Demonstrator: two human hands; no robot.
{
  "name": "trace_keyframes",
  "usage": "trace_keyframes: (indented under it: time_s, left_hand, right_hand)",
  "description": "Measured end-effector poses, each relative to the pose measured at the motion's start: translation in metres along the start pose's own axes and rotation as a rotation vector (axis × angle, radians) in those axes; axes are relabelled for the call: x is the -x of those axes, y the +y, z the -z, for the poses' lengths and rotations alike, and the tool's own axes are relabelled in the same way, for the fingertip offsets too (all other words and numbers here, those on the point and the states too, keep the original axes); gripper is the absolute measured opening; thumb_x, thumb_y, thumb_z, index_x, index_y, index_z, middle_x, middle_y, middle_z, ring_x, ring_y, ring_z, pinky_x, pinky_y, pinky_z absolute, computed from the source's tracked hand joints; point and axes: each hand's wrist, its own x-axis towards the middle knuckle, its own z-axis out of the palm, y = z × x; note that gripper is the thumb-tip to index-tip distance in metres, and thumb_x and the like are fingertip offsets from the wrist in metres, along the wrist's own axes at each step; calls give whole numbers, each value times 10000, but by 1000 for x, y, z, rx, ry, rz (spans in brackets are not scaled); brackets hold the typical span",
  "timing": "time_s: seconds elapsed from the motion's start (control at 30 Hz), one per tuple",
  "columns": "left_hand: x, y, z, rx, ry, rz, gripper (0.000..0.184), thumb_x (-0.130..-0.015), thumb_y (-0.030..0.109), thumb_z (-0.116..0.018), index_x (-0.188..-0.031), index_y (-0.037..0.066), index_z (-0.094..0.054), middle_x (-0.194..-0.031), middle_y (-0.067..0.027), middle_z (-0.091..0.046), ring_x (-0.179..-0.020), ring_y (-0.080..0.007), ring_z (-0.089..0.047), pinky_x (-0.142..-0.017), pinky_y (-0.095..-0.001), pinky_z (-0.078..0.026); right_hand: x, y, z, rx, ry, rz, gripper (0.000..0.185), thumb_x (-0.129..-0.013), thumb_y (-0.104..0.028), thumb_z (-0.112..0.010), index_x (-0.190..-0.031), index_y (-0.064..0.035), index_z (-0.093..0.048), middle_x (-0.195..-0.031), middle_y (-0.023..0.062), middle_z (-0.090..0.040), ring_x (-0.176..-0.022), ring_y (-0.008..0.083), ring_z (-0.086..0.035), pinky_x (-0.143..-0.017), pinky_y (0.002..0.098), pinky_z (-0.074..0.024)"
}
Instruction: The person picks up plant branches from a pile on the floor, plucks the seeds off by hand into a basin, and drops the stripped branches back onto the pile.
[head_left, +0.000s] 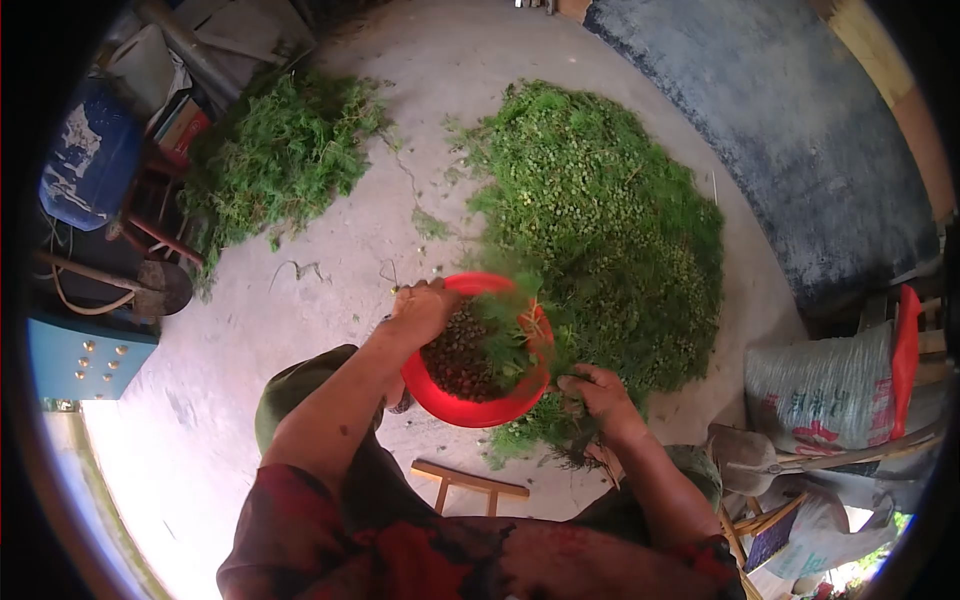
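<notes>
A red plastic basin [470, 412] sits in front of me, between my knees. Small round brown pieces [462, 350] fill its left part. My left hand [424, 308] is closed at the basin's upper left rim. In my right hand [598, 398], just right of the basin, is a feathery green plant [507, 338]. Its leafy end lies over the basin's right side, slightly blurred, and dark root-like strands hang below my fingers. Beyond the basin spreads a large heap of green plants [590, 200] dotted with small round pale-green heads.
A smaller pile of feathery greens [290, 150] lies on the concrete floor at upper left. Near it are a blue chair back [85, 150] and a shovel [160, 288]. To my right stands a full woven sack [820, 390]. A wooden stool frame [470, 478] is below me.
</notes>
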Motion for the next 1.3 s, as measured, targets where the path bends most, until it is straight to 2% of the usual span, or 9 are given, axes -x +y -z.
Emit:
trace_keyframes:
  time_s: [0.07, 0.3, 0.43, 0.57, 0.77, 0.9, 1.0, 1.2, 1.3]
  left_hand:
    - [4, 10, -1, -5, 286, -116, 240, -802, 281, -613, -980, 127, -664, -900, -149, -647, -844, -283, -638, -741, -390, -495]
    - [-5, 73, 69, 1058, -459, 154, 470, -817, 403, -657, -1097, 26, -623, -1075, -154, -630, -1061, -250, -566, -944, -327, -405]
    - [3, 84, 52, 1242, -450, -95, 434, -858, 379, -640, -1089, 12, -631, -1029, -64, -647, -959, -142, -570, -885, -283, -429]
    - [9, 85, 33, 1548, -472, 34, 362, -859, 328, -645, -1029, 9, -638, -971, -51, -641, -929, -108, -561, -844, -256, -430]
    - [-9, 39, 34, 1143, -257, 193, 275, -860, 254, -619, -1034, 41, -621, -957, -49, -635, -925, -129, -575, -840, -285, -449]
    - [-4, 50, 39, 936, 65, -83, 309, -828, 304, -651, -1005, 51, -631, -884, -94, -659, -807, -214, -627, -752, -337, -480]
    - [5, 67, 56, 935, -210, -119, 309, -807, 315, -671, -971, 57, -621, -872, -106, -657, -803, -257, -631, -736, -358, -485]
    - [9, 73, 39, 600, -56, -360, 296, -763, 279, -700, -906, 64, -554, -830, -150, -607, -828, -344, -597, -703, -427, -473]
    - [11, 75, 38, 563, -9, -398, 310, -751, 242, -701, -912, 53, -516, -813, -143, -594, -823, -343, -597, -700, -434, -476]
  right_hand:
    - [-6, 2, 5, 56, 49, 9, 239, -863, -172, -593, -1022, 4, -621, -821, 10, -623, -681, 66, -512, -607, 210, -408]
    - [-21, 9, 1, -68, 47, 46, 275, -850, -176, -637, -1067, -13, -591, -809, 5, -640, -574, 53, -499, -482, 223, -389]
    - [-15, 1, -8, -78, -43, 26, 211, -865, -184, -614, -1021, -42, -615, -737, -25, -596, -543, 41, -464, -465, 215, -360]
    - [-21, 8, -17, -95, -22, 58, 166, -871, -179, -603, -979, -54, -621, -660, -38, -532, -514, 44, -445, -450, 212, -341]
    - [-17, -2, -15, -173, 64, 54, 145, -871, -177, -610, -953, -58, -605, -629, -29, -517, -485, 58, -437, -435, 228, -337]
    - [-26, 5, -4, -142, 78, 58, 133, -872, -179, -616, -926, -64, -575, -601, -32, -492, -468, 68, -434, -424, 233, -333]
    - [-28, 10, -3, -174, 56, 76, 130, -872, -178, -618, -916, -70, -562, -585, -33, -473, -461, 74, -430, -415, 236, -330]
    - [-25, 7, -7, -221, 56, 40, 127, -867, -175, -622, -925, -75, -568, -573, -26, -472, -455, 78, -423, -414, 242, -331]
    - [-26, 9, 4, -246, -45, 6, 224, -865, -179, -626, -1034, -34, -600, -779, -17, -619, -553, 43, -508, -475, 197, -390]
